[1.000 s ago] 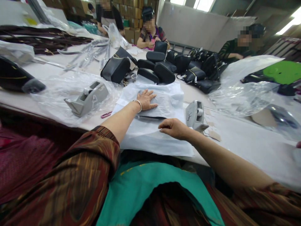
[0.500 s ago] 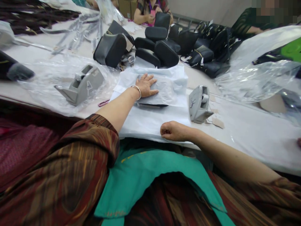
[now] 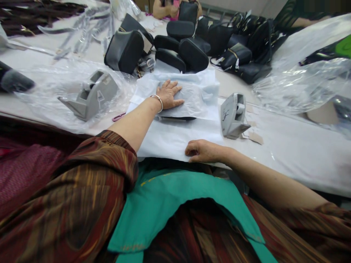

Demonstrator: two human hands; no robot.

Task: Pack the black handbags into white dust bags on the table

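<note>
My left hand (image 3: 168,95) lies flat with its fingers spread, pressing on white tissue paper (image 3: 207,82) that covers a flat black item (image 3: 181,118). Only a thin dark edge of this item shows below the fold; its kind is hidden. My right hand (image 3: 202,150) is at the near edge of the paper, fingers curled and thumb beneath, closed on that edge. A grey tape dispenser (image 3: 233,117) stands just right of the paper. Another grey tape dispenser (image 3: 94,95) is to the left, on clear plastic.
Several black handbags (image 3: 193,54) are piled behind the paper. Clear plastic sheeting (image 3: 296,91) spreads on the right, and plastic-wrapped straps (image 3: 79,33) lie at the back left. Small tags (image 3: 255,137) sit beside the right dispenser. A person's hands (image 3: 172,11) are across the table.
The view has tipped slightly, so the table appears a little higher. My right hand's curled fingers have loosened a little from a fist. My left hand stays flat on the paper.
</note>
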